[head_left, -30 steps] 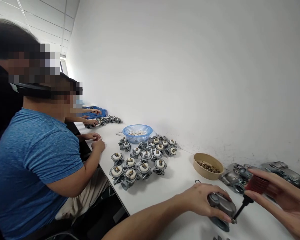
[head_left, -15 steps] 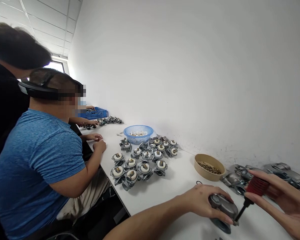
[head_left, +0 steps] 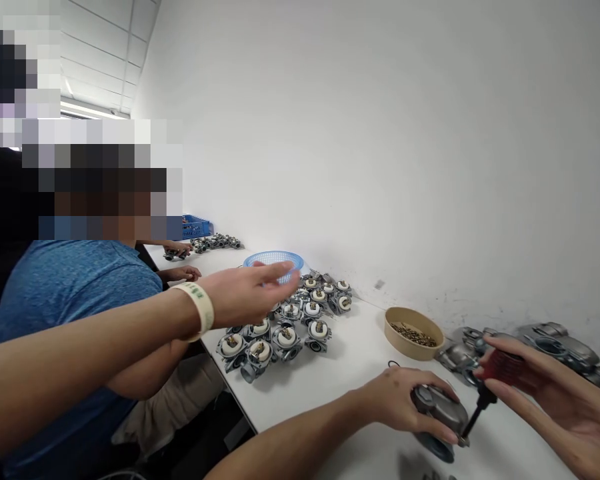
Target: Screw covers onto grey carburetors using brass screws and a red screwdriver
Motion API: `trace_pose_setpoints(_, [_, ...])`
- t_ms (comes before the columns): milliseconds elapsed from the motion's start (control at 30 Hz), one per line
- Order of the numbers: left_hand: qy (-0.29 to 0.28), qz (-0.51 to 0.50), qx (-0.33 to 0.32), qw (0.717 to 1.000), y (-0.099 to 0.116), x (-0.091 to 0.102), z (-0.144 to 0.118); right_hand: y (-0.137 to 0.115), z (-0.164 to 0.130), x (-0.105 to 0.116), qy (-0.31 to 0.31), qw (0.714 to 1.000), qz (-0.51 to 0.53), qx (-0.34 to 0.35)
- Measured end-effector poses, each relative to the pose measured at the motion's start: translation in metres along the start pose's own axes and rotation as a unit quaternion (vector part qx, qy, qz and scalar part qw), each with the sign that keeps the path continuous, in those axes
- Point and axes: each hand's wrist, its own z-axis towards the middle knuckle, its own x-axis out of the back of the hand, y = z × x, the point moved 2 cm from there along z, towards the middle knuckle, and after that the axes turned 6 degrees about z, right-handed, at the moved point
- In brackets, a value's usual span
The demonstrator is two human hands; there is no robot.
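My left hand (head_left: 397,403) is wrapped round a grey metal carburetor (head_left: 443,413) on the near right of the table, its domed bowl facing up. Between the thumb and fingers of my right hand (head_left: 545,393) is a screwdriver (head_left: 503,373) with a red handle and black shaft. Its tip slants down to a small screw (head_left: 463,441) at the carburetor's lower corner, beside my left thumb. Part of the carburetor is hidden under my left fingers.
A co-worker's arm with a pale wristband (head_left: 200,310) reaches over open carburetors with white floats (head_left: 286,335), before a blue basket (head_left: 273,257). A tan bowl of small brass-coloured parts (head_left: 414,333) stands by the wall, near more closed carburetors (head_left: 560,347). A seated person (head_left: 90,280) works at left.
A co-worker's arm with a wristband has come in from the left over the open carburetors. My hands keep their hold on the carburetor and screwdriver; the view has shifted slightly.
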Motion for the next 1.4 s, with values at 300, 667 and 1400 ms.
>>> trace_pose_setpoints(300, [-0.008,0.018,0.013,1.000,0.007,0.005,-0.001,-0.001,0.003,0.006,-0.070,0.997,0.005,-0.036])
trace_pose_setpoints(667, [-0.031,-0.044,-0.005,0.999,0.006,0.009,-0.007,-0.033,-0.003,-0.001,-0.011,0.999,0.025,-0.045])
trace_pose_setpoints(1400, [-0.038,-0.073,0.037,0.996,-0.005,0.018,-0.006,0.073,-0.012,0.006,-0.349,0.888,-0.237,-0.180])
